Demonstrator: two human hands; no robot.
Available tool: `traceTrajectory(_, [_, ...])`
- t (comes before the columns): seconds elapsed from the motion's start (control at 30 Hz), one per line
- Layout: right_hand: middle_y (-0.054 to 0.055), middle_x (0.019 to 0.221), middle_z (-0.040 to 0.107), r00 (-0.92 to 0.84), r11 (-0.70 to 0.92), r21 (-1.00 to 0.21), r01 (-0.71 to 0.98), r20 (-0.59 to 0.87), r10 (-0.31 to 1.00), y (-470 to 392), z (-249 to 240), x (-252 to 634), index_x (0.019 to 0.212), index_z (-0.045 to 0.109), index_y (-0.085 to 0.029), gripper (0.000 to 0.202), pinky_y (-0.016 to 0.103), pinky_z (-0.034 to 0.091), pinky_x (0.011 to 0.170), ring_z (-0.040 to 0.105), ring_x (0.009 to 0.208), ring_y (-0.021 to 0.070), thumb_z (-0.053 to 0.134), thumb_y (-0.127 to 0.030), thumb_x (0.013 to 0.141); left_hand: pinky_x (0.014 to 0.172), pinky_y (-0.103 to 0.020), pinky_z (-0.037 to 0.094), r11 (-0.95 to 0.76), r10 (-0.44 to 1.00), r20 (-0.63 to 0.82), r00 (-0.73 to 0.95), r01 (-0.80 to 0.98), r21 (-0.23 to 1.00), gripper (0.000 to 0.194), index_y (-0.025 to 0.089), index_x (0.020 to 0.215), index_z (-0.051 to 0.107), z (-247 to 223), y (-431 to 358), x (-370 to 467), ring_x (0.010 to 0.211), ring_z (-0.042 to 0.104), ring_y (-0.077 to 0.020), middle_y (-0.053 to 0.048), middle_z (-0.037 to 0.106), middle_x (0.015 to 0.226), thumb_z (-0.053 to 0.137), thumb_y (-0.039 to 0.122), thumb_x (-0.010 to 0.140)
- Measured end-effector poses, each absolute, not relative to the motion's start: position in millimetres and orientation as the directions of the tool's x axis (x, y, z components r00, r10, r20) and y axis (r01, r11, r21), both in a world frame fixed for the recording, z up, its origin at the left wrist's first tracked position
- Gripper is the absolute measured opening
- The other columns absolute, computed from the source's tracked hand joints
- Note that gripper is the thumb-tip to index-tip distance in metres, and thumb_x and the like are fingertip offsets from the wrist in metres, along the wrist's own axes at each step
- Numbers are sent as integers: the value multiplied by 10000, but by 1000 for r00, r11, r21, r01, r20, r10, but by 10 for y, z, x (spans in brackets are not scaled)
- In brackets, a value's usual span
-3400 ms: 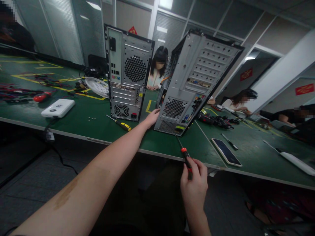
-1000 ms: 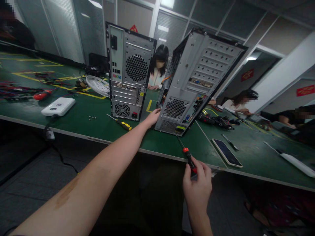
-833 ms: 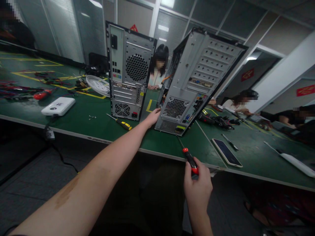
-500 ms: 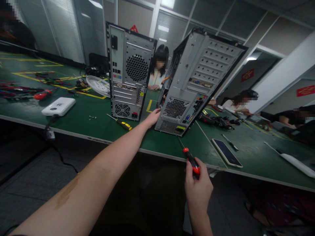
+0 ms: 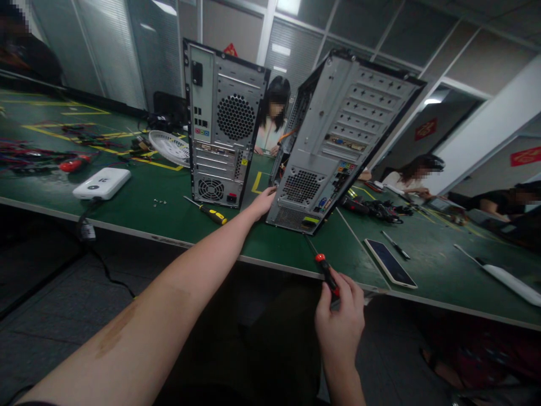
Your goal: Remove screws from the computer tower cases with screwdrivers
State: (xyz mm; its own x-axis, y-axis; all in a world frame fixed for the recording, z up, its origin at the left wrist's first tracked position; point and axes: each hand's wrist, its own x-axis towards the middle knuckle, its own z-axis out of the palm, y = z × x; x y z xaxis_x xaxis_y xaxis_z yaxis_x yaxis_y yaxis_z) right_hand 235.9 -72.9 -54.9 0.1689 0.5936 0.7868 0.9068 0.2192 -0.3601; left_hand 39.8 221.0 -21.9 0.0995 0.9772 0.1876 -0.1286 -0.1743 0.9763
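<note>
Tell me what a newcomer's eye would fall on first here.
Likely the big grey metal computer tower right of centre, with the left hand at its lower left edge. A second grey metal tower stands to its left. Below, the right hand holds a red-and-black screwdriver, its tip near the first tower's bottom.

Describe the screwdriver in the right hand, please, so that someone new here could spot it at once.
On the green table, find the right computer tower. From near its bottom edge, the held screwdriver slants down into the person's right hand. Its handle is black and red, unlike the black-and-yellow screwdriver lying by the left computer tower.
</note>
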Motion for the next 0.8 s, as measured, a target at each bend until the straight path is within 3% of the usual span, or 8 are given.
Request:
traceTrajectory(0.27, [162, 1137, 730, 305, 145, -495, 857, 713, 632, -734, -543, 2355, 1330, 684, -136, 454, 417, 550, 904, 708, 1027, 289, 591, -472, 1039, 1149, -395, 470, -175, 978, 184, 98, -95, 980, 567, 206, 1415, 665, -199, 2162, 380, 1415, 604, -304, -106, 681, 1498, 655, 483, 920])
traceTrajectory(0.63, [163, 1109, 758, 312, 131, -513, 848, 684, 660, -736, -538, 2385, 1257, 732, -133, 454, 385, 564, 863, 723, 966, 266, 586, -508, 1046, 1169, -403, 459, -170, 978, 180, 108, -91, 981, 571, 212, 1434, 649, -207, 2189, 375, 1432, 592, -299, -109, 645, 1543, 649, 487, 935])
traceTrajectory(0.8, [133, 1115, 729, 214, 206, -410, 889, 768, 604, -723, -538, 2379, 1267, 739, -160, 355, 399, 570, 904, 711, 1001, 253, 616, -408, 1046, 1164, -400, 463, -175, 977, 186, 100, -112, 978, 554, 214, 1406, 668, -219, 2200, 390, 1421, 601, -304, -104, 657, 1530, 676, 480, 920])
